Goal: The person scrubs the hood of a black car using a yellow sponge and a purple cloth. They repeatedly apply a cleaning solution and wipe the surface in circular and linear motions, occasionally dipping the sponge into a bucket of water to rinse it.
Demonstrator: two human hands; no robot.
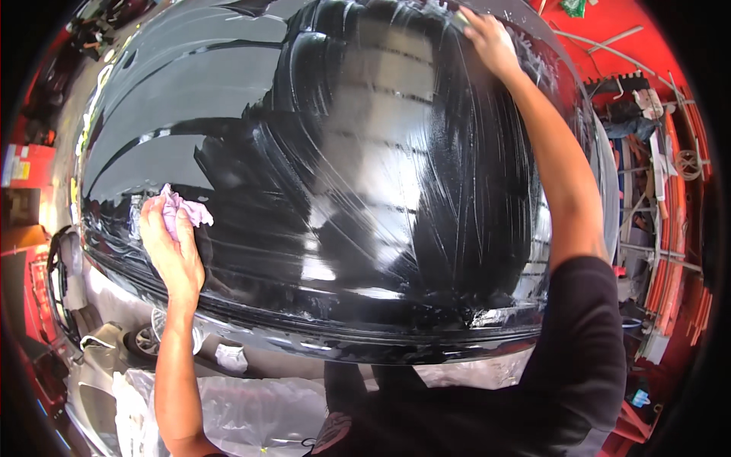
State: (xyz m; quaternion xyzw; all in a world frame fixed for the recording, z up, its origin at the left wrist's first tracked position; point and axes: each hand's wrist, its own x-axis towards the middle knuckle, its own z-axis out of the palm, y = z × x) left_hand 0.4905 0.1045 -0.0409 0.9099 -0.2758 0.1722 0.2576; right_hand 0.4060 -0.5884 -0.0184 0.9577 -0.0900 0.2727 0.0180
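Below me lies a large, curved, glossy black car panel (251, 251), smeared with whitish streaks and reflecting bright lights. Toward its left edge my left hand (169, 244) presses down a crumpled pale pink cloth (181, 212), with the fingers and thumb closed around it. My right arm stretches across to the far right part of the panel. There my right hand (491, 44) rests on the surface, its fingers bent over a small pale thing (460, 20). Most of that thing is covered by the fingers, so its kind is unclear.
Along the right stand shelves and racks with orange-red poles (670, 228). Clear plastic sheeting (259, 411) lies behind the panel's near edge, close to a car wheel (145, 340) and a white crumpled piece (231, 357). A red box (30, 164) is at the far left.
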